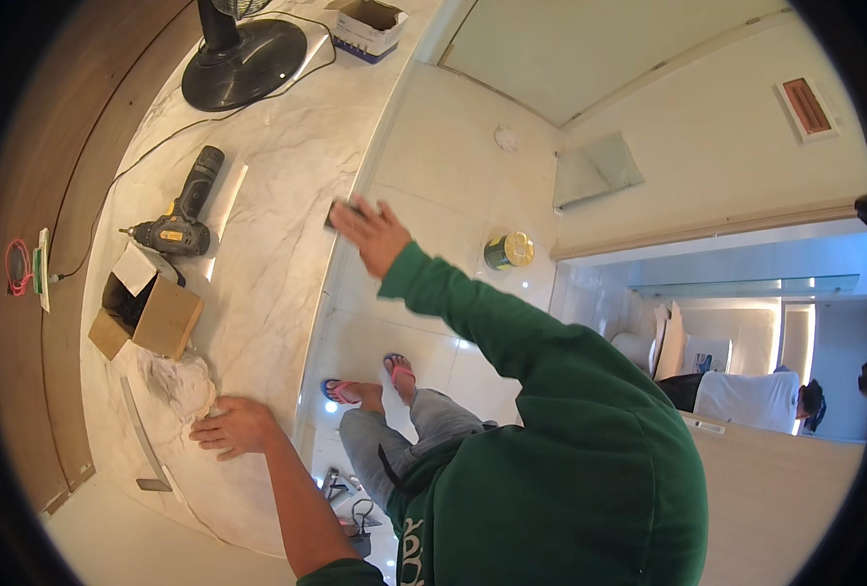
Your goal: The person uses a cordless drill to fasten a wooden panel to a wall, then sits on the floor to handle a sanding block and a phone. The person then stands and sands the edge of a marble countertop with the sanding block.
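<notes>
My left hand lies flat on the marble-patterned countertop, fingers spread. Its fingertips are beside a crumpled whitish plastic bag or cloth. At the counter's front edge, my right hand has its fingers over a small dark flat block. That hand is slightly blurred, and the fingers hide most of the block, so its kind cannot be made out. Past the crumpled bundle stands an open cardboard box. A black and yellow cordless drill rests on its side behind it.
A metal square lies near the wall. Farther along are a fan base, its cable, and a white-blue carton. A yellow-topped can stands on the floor; a glass pane leans nearby. Through the doorway, a person bends.
</notes>
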Demonstrator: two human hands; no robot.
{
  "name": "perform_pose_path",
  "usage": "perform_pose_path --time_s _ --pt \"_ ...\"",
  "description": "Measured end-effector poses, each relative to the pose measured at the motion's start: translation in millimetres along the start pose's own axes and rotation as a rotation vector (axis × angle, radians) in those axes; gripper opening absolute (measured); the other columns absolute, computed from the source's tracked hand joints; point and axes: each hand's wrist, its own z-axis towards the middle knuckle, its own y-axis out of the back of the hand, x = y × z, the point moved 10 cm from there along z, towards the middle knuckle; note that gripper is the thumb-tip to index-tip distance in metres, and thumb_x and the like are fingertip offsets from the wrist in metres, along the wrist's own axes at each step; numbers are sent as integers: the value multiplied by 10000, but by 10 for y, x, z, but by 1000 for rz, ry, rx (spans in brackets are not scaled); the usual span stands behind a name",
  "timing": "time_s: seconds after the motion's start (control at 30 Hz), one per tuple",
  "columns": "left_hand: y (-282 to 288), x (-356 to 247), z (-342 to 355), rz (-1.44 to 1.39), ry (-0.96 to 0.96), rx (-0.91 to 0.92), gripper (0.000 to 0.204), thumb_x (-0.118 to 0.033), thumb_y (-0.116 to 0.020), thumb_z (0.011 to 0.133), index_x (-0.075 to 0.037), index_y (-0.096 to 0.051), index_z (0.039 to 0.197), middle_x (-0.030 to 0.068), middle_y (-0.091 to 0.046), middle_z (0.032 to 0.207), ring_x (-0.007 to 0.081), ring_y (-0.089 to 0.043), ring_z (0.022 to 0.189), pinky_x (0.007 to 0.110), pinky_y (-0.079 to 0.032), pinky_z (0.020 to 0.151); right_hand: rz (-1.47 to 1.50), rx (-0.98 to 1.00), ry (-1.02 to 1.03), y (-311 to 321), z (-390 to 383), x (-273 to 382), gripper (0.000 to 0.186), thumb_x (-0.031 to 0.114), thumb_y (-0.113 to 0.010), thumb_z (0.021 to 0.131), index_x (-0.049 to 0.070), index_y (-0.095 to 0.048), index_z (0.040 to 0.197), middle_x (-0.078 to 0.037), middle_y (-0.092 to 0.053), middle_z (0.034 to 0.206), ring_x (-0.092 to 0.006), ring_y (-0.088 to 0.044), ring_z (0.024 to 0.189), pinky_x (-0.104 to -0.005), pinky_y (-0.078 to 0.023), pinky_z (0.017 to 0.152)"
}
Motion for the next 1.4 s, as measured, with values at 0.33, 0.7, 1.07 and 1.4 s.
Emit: perform_pose_path --time_s 0.33,0.7,1.07,1.4 --pt "-8 1 8 18 -17 -23 786 -502 -292 1059 27 -166 1626 201 -139 1717 388 -160 1580 666 -166 1214 81 -30 61 -232 -107 190 790 31 -607 824 108 -396 1581 -103 -373 1652 -362 -354 1505 -585 -340 1142" --pt "-13 -1 8 19 -25 -47 780 -502 -285 1064 36 -178 1619 211 -140 1714 399 -171 1575 676 -183 1205 -99 68 -31 -224 13 -72 754 34 -599 831 114 -437 1563 -89 -380 1649 -354 -374 1493 -577 -355 1125" --pt "-12 -4 3 35 -22 -35 777 -498 -272 1062 17 -157 1632 193 -116 1724 375 -140 1587 661 -171 1218 -125 103 -29 -71 187 -403 763 65 -616 837 84 -403 1570 -99 -384 1642 -366 -387 1478 -576 -351 1123" --pt "-17 2 10 36 -17 -51 759 -471 -286 1057 16 -173 1628 195 -144 1718 370 -179 1578 661 -185 1213 -204 38 -50 -22 205 -465 675 79 -581 890 96 -437 1549 -81 -427 1613 -361 -385 1472 -583 -362 1104"
